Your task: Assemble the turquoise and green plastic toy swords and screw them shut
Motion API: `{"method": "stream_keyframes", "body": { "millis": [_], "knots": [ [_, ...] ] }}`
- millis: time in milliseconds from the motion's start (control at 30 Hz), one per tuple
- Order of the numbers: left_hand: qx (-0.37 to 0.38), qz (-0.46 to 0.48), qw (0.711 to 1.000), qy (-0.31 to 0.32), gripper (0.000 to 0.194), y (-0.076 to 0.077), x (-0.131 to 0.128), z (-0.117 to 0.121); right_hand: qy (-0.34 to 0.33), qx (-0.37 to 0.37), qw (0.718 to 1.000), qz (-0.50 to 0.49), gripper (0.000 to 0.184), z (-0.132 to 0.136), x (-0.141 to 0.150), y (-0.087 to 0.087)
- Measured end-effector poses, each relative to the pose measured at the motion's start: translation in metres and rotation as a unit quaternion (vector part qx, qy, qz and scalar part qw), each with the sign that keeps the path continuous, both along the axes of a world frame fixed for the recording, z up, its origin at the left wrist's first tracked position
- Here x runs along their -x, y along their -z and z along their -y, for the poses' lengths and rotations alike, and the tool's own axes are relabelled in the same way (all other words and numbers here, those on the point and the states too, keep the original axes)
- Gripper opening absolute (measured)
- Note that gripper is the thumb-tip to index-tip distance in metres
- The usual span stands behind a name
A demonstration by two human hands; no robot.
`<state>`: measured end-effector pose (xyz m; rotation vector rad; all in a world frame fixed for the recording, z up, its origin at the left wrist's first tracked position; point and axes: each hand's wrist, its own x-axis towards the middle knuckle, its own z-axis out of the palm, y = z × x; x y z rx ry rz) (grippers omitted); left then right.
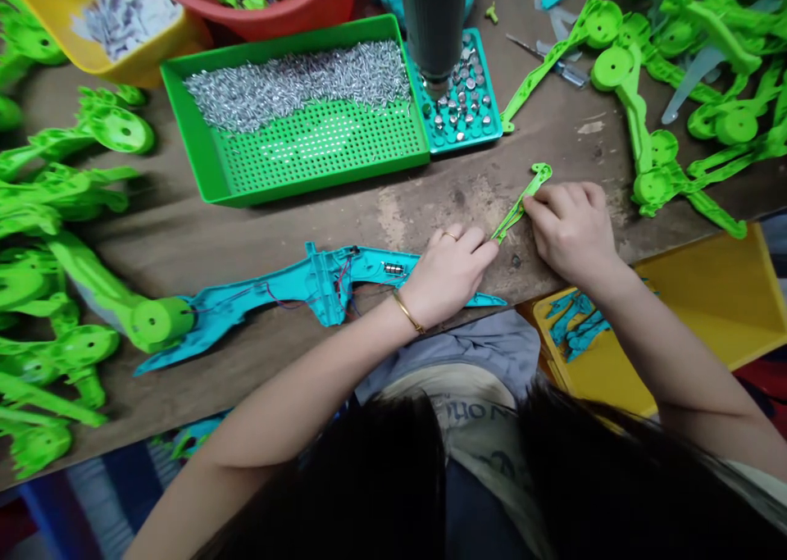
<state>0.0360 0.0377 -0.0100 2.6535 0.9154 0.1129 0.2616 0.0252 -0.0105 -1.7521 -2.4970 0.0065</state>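
A slim lime-green plastic part [523, 202] with a hooked top end slants between my two hands, just above the table. My right hand [575, 228] pinches it near its upper middle with thumb and forefinger. Curled fingers of my left hand [452, 269] meet its lower end; their tips are partly hidden. Under my left hand lies a blue bow-shaped plastic shell half [270, 289], open side up, with thin red and dark wires and a small silver spring or battery piece [393, 269] in it. Its right tip shows past my wrist.
A green perforated tray [295, 154] holds many small screws. Beside it, a teal tray [464, 138] of round metal cells stands beneath a dark hanging driver [434, 27]. Green plastic assemblies [153, 322] pile up left and right. A yellow bin [707, 314] sits at the front right.
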Motion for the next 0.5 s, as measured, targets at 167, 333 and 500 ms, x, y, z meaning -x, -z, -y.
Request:
{"method": "stream_keyframes", "body": {
  "millis": [167,333,500],
  "knots": [
    [-0.01,0.005,1.0,-0.003,0.031,0.002,0.0,0.0,0.011,-0.001,0.999,-0.054,0.04,0.014,-0.005,0.005],
    [0.003,0.025,1.0,-0.015,0.03,0.003,0.001,-0.001,0.02,-0.054,0.983,-0.175,0.023,0.003,0.004,0.013],
    [0.009,0.08,0.996,-0.05,0.024,0.001,0.004,0.003,0.012,-0.076,0.982,-0.174,0.018,-0.004,0.01,0.023]
  ]
}}
